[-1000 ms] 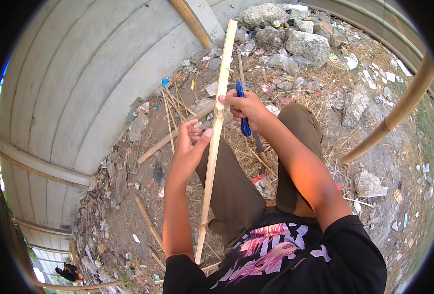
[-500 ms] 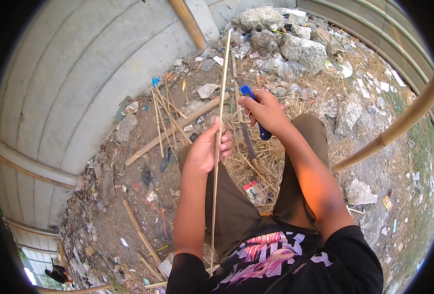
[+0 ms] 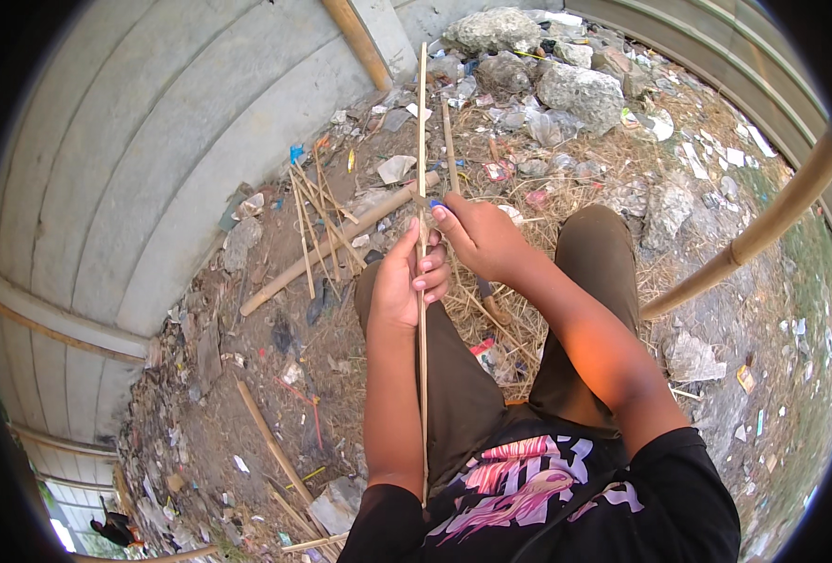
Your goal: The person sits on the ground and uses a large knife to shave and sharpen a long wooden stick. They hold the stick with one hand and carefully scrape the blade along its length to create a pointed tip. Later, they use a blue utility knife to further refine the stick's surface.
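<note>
A long, thin bamboo strip (image 3: 422, 122) stands lengthwise in front of me, from my left sleeve up toward the far wall. My left hand (image 3: 406, 281) is closed round it near its middle. My right hand (image 3: 481, 239) grips a blue-handled knife (image 3: 436, 204), most of its handle hidden by the fingers. The knife's blade lies against the strip just above my left fingers. On the straw between my knees rests a long-bladed tool with a wooden handle (image 3: 496, 310), partly covered by my right hand and forearm.
Several split bamboo sticks (image 3: 303, 225) lean over a bamboo pole (image 3: 289, 286) on the littered ground at left. Large rocks (image 3: 580, 94) lie at the back. Another bamboo pole (image 3: 744, 249) slants in from the right. A concrete wall (image 3: 153, 141) bounds the left.
My right hand has moved left and slightly down, bringing the knife from beside the strip onto it. The strip's top has shifted left, so it stands more upright.
</note>
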`<act>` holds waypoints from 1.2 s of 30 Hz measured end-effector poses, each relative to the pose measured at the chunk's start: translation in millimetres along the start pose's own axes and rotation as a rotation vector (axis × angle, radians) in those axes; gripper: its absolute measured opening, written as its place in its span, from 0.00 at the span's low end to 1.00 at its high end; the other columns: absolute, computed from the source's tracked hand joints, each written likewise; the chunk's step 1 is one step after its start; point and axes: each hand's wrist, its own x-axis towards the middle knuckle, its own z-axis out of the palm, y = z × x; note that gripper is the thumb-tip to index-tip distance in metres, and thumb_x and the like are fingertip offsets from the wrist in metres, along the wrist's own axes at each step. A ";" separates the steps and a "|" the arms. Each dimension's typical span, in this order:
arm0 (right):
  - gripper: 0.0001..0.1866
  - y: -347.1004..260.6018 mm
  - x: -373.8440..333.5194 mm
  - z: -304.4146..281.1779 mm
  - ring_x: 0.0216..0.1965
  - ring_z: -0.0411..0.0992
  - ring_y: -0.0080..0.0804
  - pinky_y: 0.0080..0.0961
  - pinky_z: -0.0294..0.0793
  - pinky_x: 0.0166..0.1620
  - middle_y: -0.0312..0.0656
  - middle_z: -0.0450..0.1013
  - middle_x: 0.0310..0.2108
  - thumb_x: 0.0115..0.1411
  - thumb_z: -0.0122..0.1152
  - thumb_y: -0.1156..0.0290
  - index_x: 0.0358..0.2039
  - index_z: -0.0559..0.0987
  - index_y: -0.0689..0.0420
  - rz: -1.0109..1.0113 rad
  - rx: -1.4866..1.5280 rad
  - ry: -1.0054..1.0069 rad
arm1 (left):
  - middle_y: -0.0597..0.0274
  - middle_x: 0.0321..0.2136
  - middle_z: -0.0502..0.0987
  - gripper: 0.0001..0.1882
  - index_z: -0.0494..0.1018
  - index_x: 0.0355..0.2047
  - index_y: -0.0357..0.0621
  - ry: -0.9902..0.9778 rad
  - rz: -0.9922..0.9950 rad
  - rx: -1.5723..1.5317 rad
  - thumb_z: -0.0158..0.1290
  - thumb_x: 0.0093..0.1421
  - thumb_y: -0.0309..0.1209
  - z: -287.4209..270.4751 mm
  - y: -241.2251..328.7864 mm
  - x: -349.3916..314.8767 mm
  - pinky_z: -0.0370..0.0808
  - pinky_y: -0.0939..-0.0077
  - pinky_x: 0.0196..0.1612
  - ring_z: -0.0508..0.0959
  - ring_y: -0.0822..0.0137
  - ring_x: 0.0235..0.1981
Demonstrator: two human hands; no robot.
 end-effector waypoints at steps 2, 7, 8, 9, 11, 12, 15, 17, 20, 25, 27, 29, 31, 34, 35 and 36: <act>0.20 -0.3 -0.9 4.2 0.28 0.74 0.60 0.50 0.71 0.32 0.54 0.74 0.23 0.72 0.43 0.53 0.37 0.71 0.59 -0.086 -0.005 0.013 | 0.76 0.16 0.61 0.18 0.64 0.33 0.49 -0.028 -0.005 -0.039 0.39 0.74 0.48 -0.8 0.1 0.3 0.56 0.84 0.10 0.58 0.83 0.09; 0.19 -3.8 -3.8 -0.9 0.26 0.74 0.60 0.51 0.70 0.30 0.54 0.73 0.20 0.71 0.43 0.52 0.38 0.69 0.57 -0.138 -0.144 -0.070 | 0.75 0.17 0.61 0.17 0.62 0.33 0.50 -0.062 0.012 -0.116 0.37 0.74 0.46 -6.3 -0.2 -3.7 0.56 0.85 0.10 0.58 0.84 0.09; 0.20 -3.3 -4.6 -2.5 0.25 0.74 0.60 0.51 0.70 0.29 0.53 0.73 0.20 0.71 0.43 0.51 0.38 0.69 0.57 -0.151 -0.176 -0.074 | 0.76 0.17 0.60 0.17 0.62 0.33 0.50 -0.071 0.007 -0.107 0.36 0.75 0.47 -7.1 0.4 -5.2 0.56 0.86 0.10 0.57 0.84 0.09; 0.20 -2.0 -5.7 -4.7 0.24 0.74 0.60 0.51 0.70 0.29 0.52 0.73 0.19 0.71 0.43 0.51 0.38 0.69 0.57 -0.162 -0.210 -0.078 | 0.76 0.17 0.60 0.17 0.62 0.33 0.50 -0.082 0.001 -0.099 0.36 0.75 0.47 -7.2 0.4 -6.3 0.55 0.86 0.10 0.57 0.84 0.09; 0.21 2.4 -5.1 -10.0 0.24 0.75 0.57 0.49 0.72 0.27 0.50 0.74 0.19 0.71 0.45 0.50 0.37 0.70 0.57 -0.196 -0.278 -0.092 | 0.76 0.17 0.59 0.18 0.62 0.34 0.50 -0.085 -0.017 -0.082 0.35 0.75 0.47 -5.7 0.0 -8.9 0.55 0.86 0.11 0.56 0.85 0.09; 0.21 3.0 -5.1 -11.7 0.23 0.75 0.56 0.48 0.73 0.27 0.50 0.75 0.19 0.70 0.45 0.49 0.37 0.71 0.57 -0.215 -0.311 -0.100 | 0.77 0.17 0.59 0.18 0.62 0.34 0.50 -0.076 -0.027 -0.072 0.35 0.75 0.48 -3.5 -0.4 -11.1 0.54 0.87 0.11 0.56 0.85 0.09; 0.21 0.3 -7.2 -16.4 0.20 0.75 0.53 0.46 0.73 0.25 0.48 0.73 0.17 0.70 0.47 0.49 0.35 0.71 0.56 -0.223 -0.416 -0.084 | 0.77 0.17 0.58 0.19 0.62 0.34 0.50 -0.090 -0.069 -0.094 0.35 0.75 0.49 -1.6 -2.7 -14.2 0.52 0.87 0.12 0.55 0.86 0.10; 0.21 1.5 -7.3 -18.1 0.21 0.74 0.54 0.46 0.71 0.24 0.49 0.73 0.17 0.70 0.45 0.48 0.36 0.70 0.55 -0.211 -0.432 -0.092 | 0.78 0.17 0.58 0.19 0.62 0.35 0.50 -0.116 -0.092 -0.118 0.35 0.75 0.50 -1.8 -3.8 -13.8 0.51 0.87 0.13 0.54 0.86 0.10; 0.22 4.2 -7.9 -17.5 0.20 0.74 0.53 0.45 0.70 0.23 0.48 0.73 0.17 0.70 0.45 0.47 0.35 0.70 0.55 -0.214 -0.445 -0.072 | 0.78 0.18 0.58 0.19 0.62 0.35 0.50 -0.140 -0.119 -0.139 0.35 0.74 0.51 -3.7 -5.4 -12.6 0.50 0.87 0.14 0.55 0.86 0.10; 0.22 5.4 -9.7 -16.2 0.17 0.74 0.50 0.41 0.71 0.21 0.46 0.72 0.14 0.66 0.54 0.48 0.30 0.70 0.56 -0.249 -0.461 0.010 | 0.78 0.18 0.58 0.20 0.62 0.35 0.50 -0.159 -0.189 -0.210 0.35 0.74 0.52 -4.7 -7.2 -12.4 0.50 0.86 0.14 0.55 0.86 0.10; 0.22 5.9 -9.9 -14.7 0.17 0.74 0.50 0.41 0.71 0.21 0.45 0.72 0.14 0.66 0.55 0.48 0.29 0.70 0.56 -0.246 -0.476 0.017 | 0.78 0.18 0.58 0.20 0.62 0.35 0.50 -0.147 -0.196 -0.232 0.36 0.74 0.52 -4.2 -7.6 -13.0 0.50 0.86 0.14 0.55 0.85 0.10; 0.22 7.1 -9.8 -12.3 0.17 0.74 0.50 0.41 0.71 0.20 0.45 0.72 0.13 0.66 0.54 0.48 0.29 0.70 0.56 -0.242 -0.487 0.021 | 0.78 0.18 0.58 0.20 0.62 0.35 0.50 -0.137 -0.205 -0.245 0.36 0.74 0.52 -5.5 -8.2 -13.6 0.50 0.86 0.14 0.55 0.85 0.10; 0.23 8.3 -9.7 -10.3 0.17 0.74 0.50 0.41 0.71 0.20 0.45 0.71 0.13 0.66 0.54 0.48 0.28 0.70 0.56 -0.241 -0.489 0.027 | 0.78 0.18 0.58 0.20 0.62 0.35 0.50 -0.129 -0.214 -0.247 0.36 0.74 0.52 -8.8 -8.6 -13.6 0.50 0.86 0.15 0.55 0.85 0.10; 0.23 10.1 -10.1 -7.7 0.16 0.74 0.49 0.41 0.70 0.20 0.45 0.71 0.12 0.66 0.54 0.47 0.28 0.70 0.56 -0.246 -0.492 0.035 | 0.78 0.18 0.58 0.20 0.62 0.35 0.50 -0.137 -0.217 -0.256 0.36 0.74 0.52 -8.9 -9.7 -15.3 0.50 0.86 0.15 0.55 0.85 0.10; 0.23 11.3 -10.0 -6.3 0.16 0.74 0.49 0.41 0.70 0.19 0.45 0.71 0.12 0.66 0.54 0.47 0.27 0.70 0.56 -0.249 -0.499 0.036 | 0.78 0.18 0.58 0.20 0.62 0.35 0.50 -0.130 -0.219 -0.259 0.36 0.74 0.52 -9.1 -9.8 -15.7 0.50 0.86 0.15 0.55 0.85 0.10; 0.23 12.3 -9.9 -4.8 0.15 0.73 0.49 0.41 0.70 0.19 0.45 0.70 0.12 0.66 0.54 0.47 0.27 0.70 0.56 -0.254 -0.506 0.038 | 0.78 0.18 0.58 0.20 0.62 0.35 0.50 -0.124 -0.221 -0.264 0.36 0.74 0.52 -9.4 -10.0 -16.2 0.50 0.86 0.15 0.55 0.85 0.10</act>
